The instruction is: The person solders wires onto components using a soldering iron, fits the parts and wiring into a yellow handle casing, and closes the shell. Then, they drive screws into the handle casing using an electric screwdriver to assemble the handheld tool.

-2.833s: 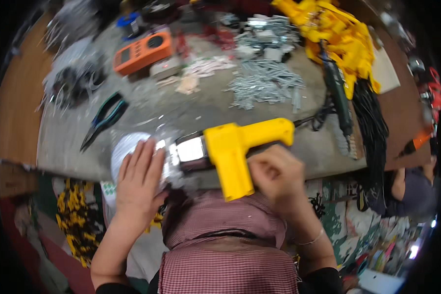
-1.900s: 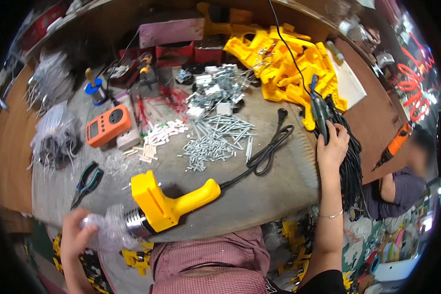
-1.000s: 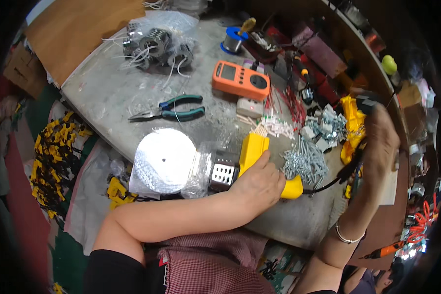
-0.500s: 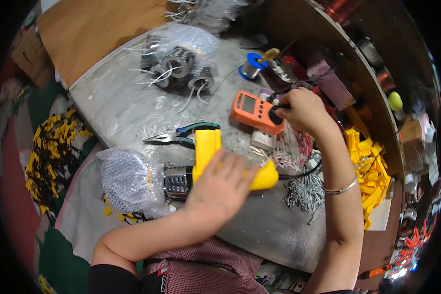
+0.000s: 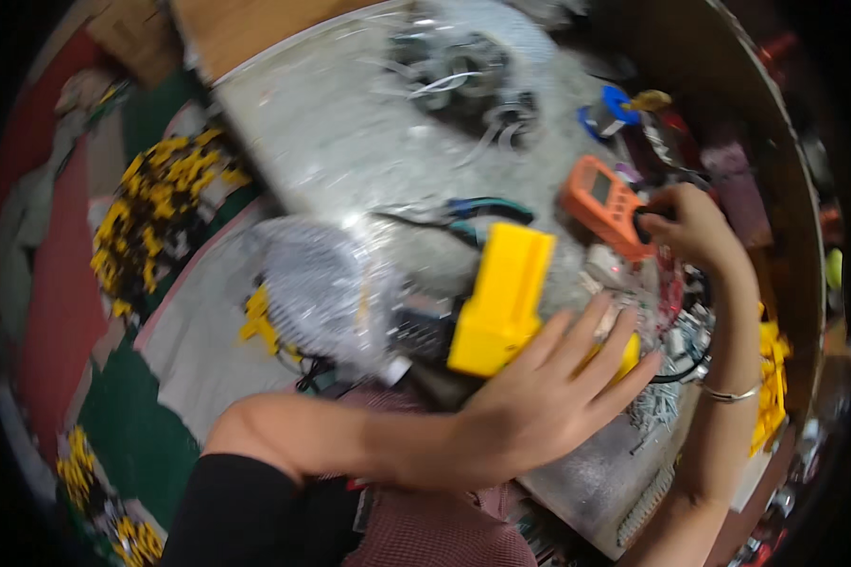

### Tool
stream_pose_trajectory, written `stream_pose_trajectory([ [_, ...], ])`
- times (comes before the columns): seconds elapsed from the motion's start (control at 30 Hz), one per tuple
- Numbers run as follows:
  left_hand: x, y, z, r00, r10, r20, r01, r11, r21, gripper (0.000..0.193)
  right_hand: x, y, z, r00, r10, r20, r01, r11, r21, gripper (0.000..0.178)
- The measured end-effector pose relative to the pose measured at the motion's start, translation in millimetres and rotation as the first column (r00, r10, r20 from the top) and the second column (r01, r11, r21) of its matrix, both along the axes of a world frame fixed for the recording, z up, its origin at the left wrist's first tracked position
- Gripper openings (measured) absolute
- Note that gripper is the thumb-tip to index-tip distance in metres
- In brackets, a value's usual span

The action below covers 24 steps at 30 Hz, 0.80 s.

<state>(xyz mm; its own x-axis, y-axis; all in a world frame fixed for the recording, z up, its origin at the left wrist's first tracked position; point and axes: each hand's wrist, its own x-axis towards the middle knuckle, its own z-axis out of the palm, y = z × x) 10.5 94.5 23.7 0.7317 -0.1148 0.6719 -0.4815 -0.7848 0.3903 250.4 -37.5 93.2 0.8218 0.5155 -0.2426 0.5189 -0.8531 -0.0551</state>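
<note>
A yellow plastic tool housing [image 5: 501, 302] lies on the grey work table, joined to a dark slotted section [image 5: 424, 326] that runs into bubble wrap [image 5: 321, 288]. My left hand [image 5: 548, 387] is open above its lower right part, fingers spread; whether they touch the yellow plastic I cannot tell. Part of the housing is hidden under them. Farther right sits an orange multimeter [image 5: 603, 203] with a small display. My right hand [image 5: 690, 227] has its fingers closed at the meter's black dial. Long-nose pliers [image 5: 487, 210] with dark green handles rest beyond the housing.
Wire-ended coil parts [image 5: 459, 76] in plastic lie at the back, near a blue solder spool [image 5: 610, 111]. Screws [image 5: 654, 402] are heaped by my right forearm. Yellow parts [image 5: 771, 378] fill the right side; yellow-and-black pieces [image 5: 161, 203] are piled at left.
The view has shifted, so the table's contents sit farther right. My left hand has slid toward the right end of the yellow housing, uncovering more of it. My right hand stays at the dial.
</note>
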Motion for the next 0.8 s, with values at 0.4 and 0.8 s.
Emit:
stream_pose_trajectory([
  [0.4,-65.9,181.0,13.4,0.884,-0.326,-0.335,0.043,0.770,-0.636,0.048,-93.1,-61.5,79.7,0.962,0.060,-0.267,0.169,0.636,0.753,0.047],
  [0.8,-183.8,279.4,-300.0,0.489,0.191,-0.851,0.181,0.932,0.313,0.049,-240.4,14.3,-3.6,0.914,0.006,-0.405,0.183,0.886,0.426,0.038],
])
